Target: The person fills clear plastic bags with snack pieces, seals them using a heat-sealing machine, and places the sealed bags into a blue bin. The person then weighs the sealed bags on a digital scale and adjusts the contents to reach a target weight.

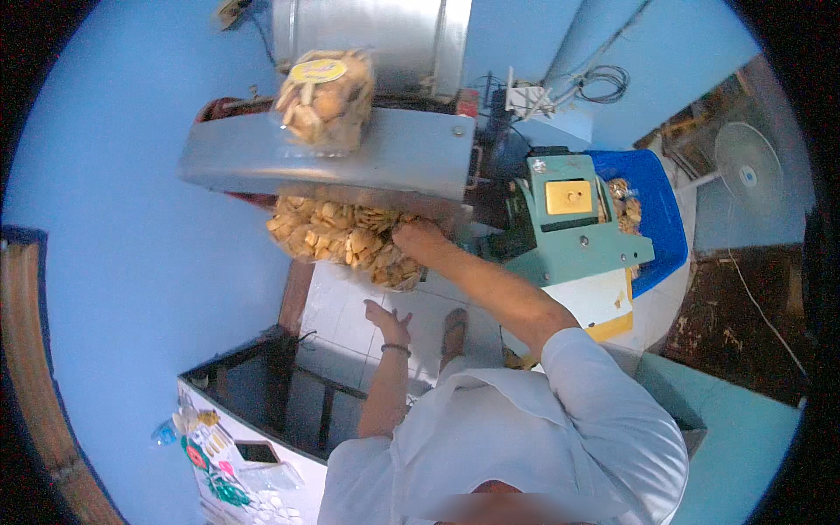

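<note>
A large heap of golden-brown chips (337,232) fills what looks like a big clear plastic bag under the edge of a grey metal shelf (402,157). My right hand (418,241) reaches into the right end of the heap; its fingers are hidden there, so their grip does not show. Below the bag, my left hand (387,322) is held in the air, fingers spread, holding nothing. On the shelf stands a small clear packet of chips (325,105) with an oval yellow label.
To my right, a green machine (569,241) with a yellow panel stands before a blue tub (669,227) containing more chips. A white fan (748,171) is farther right. At lower left, a phone (257,451) lies on a flower-patterned table (297,490). Cables (604,85) hang on the wall.
</note>
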A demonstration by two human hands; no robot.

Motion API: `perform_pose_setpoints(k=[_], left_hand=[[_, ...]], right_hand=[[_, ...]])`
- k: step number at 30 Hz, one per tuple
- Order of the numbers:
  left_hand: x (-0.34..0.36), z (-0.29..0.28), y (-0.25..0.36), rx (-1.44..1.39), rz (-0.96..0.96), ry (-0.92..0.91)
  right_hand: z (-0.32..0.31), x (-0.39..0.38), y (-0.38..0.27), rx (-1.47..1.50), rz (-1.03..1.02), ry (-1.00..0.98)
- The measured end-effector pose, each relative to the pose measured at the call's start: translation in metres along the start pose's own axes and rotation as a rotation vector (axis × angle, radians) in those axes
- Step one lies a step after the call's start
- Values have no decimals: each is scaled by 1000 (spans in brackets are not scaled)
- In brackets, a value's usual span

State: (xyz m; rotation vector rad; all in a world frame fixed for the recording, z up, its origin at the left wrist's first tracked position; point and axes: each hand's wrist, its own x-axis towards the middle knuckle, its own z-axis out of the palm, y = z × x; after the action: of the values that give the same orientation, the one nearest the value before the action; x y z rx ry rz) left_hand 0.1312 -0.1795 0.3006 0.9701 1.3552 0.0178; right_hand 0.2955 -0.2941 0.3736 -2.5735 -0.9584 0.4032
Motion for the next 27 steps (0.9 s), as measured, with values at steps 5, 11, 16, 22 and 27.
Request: perform_pose_setpoints(k=[5, 11, 16, 22, 27], left_hand=[[33, 43, -1, -446, -64, -630], [22, 81, 19, -405, 11, -812], [10, 86, 6, -93, 62, -739], [-19, 70, -64, 475, 40, -670], [-79, 83, -154, 1135, 65, -859]], right_hand=[[-25, -23, -8, -63, -43, 17], [-44, -110, -19, 61, -302, 377], [-47, -269, -16, 487, -280, 198], [-7, -502, -12, 865, 545, 7], [79, -670, -30, 750, 1141, 416]])
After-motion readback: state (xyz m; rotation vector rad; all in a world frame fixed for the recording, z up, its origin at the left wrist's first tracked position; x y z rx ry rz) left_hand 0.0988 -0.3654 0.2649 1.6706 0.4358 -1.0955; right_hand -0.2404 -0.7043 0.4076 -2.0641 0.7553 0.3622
